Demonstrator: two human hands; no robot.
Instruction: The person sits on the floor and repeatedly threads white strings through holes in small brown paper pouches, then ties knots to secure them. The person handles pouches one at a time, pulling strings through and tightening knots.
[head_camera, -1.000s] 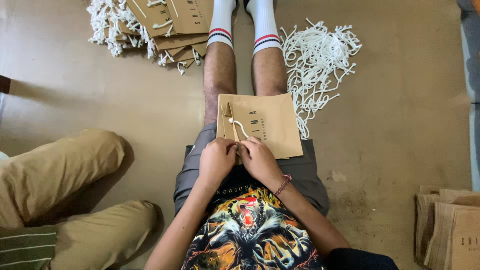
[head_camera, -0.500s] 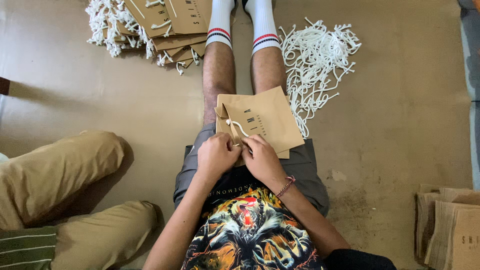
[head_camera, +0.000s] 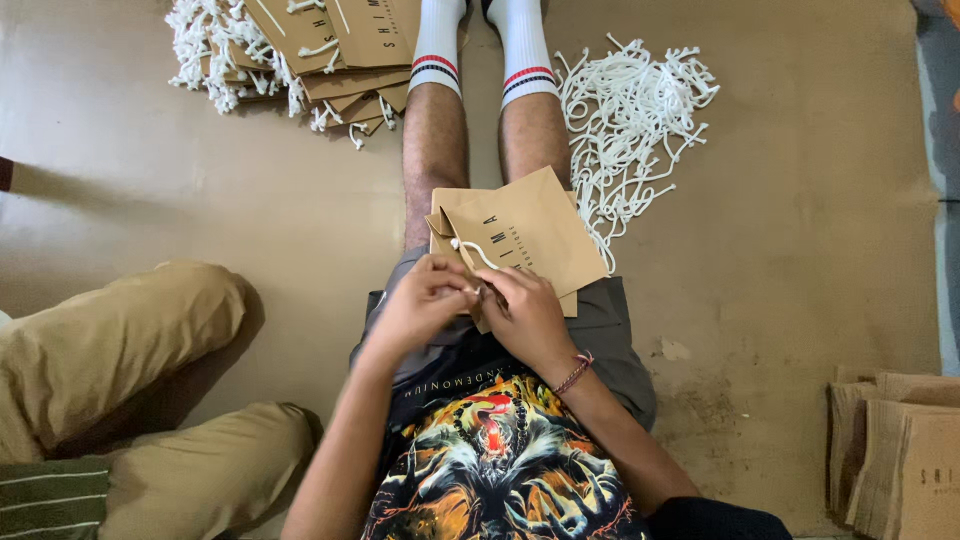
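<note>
L hand (head_camera: 425, 300) and R hand (head_camera: 528, 312) meet at lap, both pinching near edge of brown paper bag (head_camera: 525, 235) w/ white cord handle (head_camera: 472, 250) threaded at its corner; bag rests tilted on thighs. Another person's khaki legs (head_camera: 120, 370) at left. Flat bag stack (head_camera: 895, 450) on floor at right. Further out, loose white cords pile (head_camera: 635, 110); finished bags pile (head_camera: 300, 50) far left.

Head view, straight down, over lap

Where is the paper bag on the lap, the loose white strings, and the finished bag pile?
paper bag (head_camera: 535, 235), head view, flat brown front
loose white strings (head_camera: 635, 110), head view, middle of heap
finished bag pile (head_camera: 340, 50), head view, top bag's face
</note>
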